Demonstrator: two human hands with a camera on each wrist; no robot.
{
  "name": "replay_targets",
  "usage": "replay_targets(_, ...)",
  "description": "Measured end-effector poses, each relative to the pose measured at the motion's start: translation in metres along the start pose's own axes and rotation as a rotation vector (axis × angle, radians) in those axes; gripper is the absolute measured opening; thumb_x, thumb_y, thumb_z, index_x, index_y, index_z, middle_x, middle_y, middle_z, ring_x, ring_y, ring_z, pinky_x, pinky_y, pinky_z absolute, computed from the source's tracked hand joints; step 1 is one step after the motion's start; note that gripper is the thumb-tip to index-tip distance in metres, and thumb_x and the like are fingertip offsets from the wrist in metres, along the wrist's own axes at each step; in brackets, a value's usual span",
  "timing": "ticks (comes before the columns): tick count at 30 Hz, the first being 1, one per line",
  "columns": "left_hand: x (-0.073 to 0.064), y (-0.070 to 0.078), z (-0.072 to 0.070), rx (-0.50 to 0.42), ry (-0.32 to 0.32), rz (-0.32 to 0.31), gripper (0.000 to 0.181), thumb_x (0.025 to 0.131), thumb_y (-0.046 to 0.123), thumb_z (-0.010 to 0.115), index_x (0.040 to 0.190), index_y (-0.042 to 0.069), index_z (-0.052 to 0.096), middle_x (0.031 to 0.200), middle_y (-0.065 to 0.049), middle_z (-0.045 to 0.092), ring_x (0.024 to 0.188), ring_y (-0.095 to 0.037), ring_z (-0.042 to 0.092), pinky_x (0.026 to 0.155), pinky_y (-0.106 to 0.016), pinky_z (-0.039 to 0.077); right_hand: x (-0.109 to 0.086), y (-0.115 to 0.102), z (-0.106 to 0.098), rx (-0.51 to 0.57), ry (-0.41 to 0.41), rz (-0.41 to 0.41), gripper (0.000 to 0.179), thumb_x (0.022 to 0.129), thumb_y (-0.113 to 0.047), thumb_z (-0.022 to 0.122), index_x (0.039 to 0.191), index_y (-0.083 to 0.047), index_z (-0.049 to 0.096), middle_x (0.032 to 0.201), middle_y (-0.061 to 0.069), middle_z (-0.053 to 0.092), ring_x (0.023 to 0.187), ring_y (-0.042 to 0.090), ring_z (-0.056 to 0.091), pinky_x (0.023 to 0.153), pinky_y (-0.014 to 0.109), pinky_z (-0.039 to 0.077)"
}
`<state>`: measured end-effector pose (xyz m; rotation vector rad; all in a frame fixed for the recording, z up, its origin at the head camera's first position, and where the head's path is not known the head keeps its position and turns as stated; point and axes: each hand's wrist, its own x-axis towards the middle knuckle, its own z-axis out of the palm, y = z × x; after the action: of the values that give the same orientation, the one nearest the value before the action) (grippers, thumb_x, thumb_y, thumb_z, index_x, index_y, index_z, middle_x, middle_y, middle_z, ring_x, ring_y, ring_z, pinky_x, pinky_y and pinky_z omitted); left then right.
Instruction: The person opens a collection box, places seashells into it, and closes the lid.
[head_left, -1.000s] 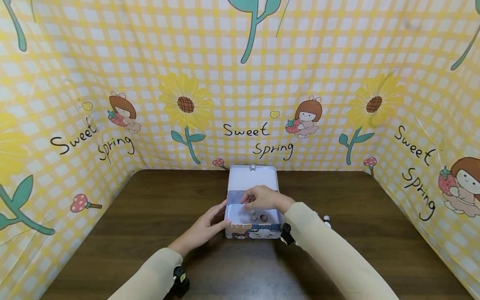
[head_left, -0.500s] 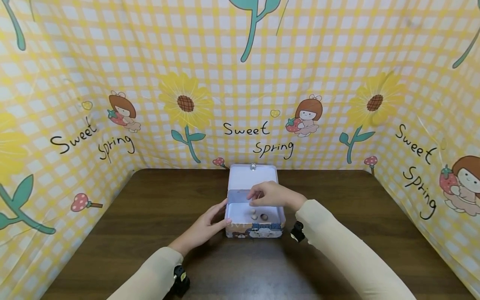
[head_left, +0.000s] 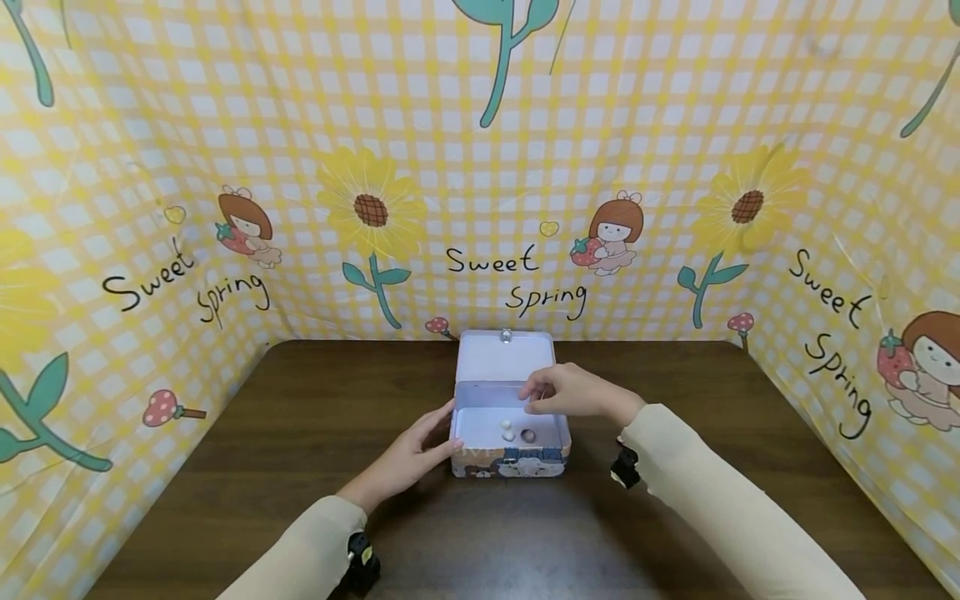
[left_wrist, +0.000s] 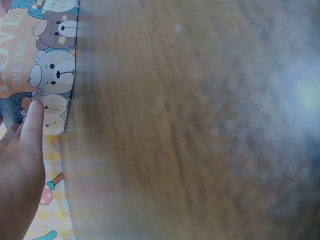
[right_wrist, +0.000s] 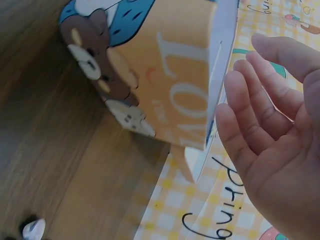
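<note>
A hinged box [head_left: 510,461] printed with cartoon bears stands with its lid [head_left: 495,354] raised. On its white floor lie several small roundish pieces, among them a brownish one [head_left: 528,435] and a pale one [head_left: 508,435]. My left hand [head_left: 412,450] rests against the box's left side, fairly straight, its thumb at the front left corner. Over the right half of the box is my right hand [head_left: 577,390]. Nothing shows between its loosely bent fingers [right_wrist: 235,90] in the right wrist view.
A small white and dark piece [right_wrist: 34,230] lies on the brown table [head_left: 300,400], right of the box. A yellow checked cloth [head_left: 420,125] hangs behind and at both sides. Wrist cameras [head_left: 624,467] sit under the sleeves.
My right hand has moved to the right over the box, away from its left half. The sleeve now covers the white pieces at the right. The left hand stays put.
</note>
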<state>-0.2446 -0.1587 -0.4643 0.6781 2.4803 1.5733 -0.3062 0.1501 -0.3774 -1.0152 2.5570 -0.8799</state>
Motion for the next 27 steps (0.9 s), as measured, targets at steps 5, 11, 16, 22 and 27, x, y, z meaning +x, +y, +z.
replay_targets(5,0.000,0.000,0.001,0.004,-0.001,-0.009,0.070,0.101,0.028,0.063,0.160,0.013,0.027,0.159,-0.018,0.030,0.140,-0.036,0.037,0.106,-0.054,0.040,-0.010,0.007,-0.002,-0.027,0.023,-0.013,0.020,0.097,-0.021,0.069,0.111,-0.008,0.072,0.093,-0.007,0.067,0.088,0.011,0.062,0.079,0.030,0.053)
replay_targets(11,0.001,-0.002,0.001,-0.001,0.001,0.001,0.070,0.101,0.028,0.063,0.160,0.012,0.027,0.158,-0.019,0.030,0.140,-0.037,0.038,0.105,-0.054,0.041,-0.024,0.016,-0.007,-0.029,0.047,-0.035,0.021,0.096,-0.018,0.070,0.110,-0.003,0.072,0.091,-0.005,0.068,0.085,0.012,0.063,0.078,0.030,0.054)
replay_targets(16,0.001,-0.002,0.000,-0.003,0.004,0.015,0.070,0.101,0.027,0.063,0.160,0.012,0.027,0.158,-0.020,0.030,0.139,-0.038,0.039,0.105,-0.054,0.041,-0.035,0.029,-0.012,-0.040,0.078,0.003,0.020,0.095,-0.018,0.070,0.110,-0.005,0.072,0.090,-0.007,0.067,0.083,0.012,0.062,0.078,0.031,0.054)
replay_targets(22,0.001,0.000,0.001,-0.007,0.002,0.007,0.071,0.101,0.028,0.063,0.160,0.012,0.027,0.158,-0.020,0.030,0.140,-0.038,0.038,0.106,-0.054,0.040,-0.054,0.044,-0.017,-0.025,0.106,0.075,0.017,0.095,-0.023,0.071,0.108,-0.012,0.072,0.090,-0.006,0.066,0.083,0.015,0.060,0.077,0.034,0.052)
replay_targets(27,0.000,0.000,0.000,-0.002,0.005,0.005,0.071,0.101,0.027,0.064,0.160,0.011,0.027,0.157,-0.021,0.031,0.140,-0.037,0.038,0.105,-0.053,0.041,-0.068,0.060,-0.018,-0.030,0.113,0.088,0.017,0.096,-0.021,0.069,0.108,-0.009,0.071,0.090,-0.005,0.066,0.080,0.014,0.059,0.072,0.032,0.051)
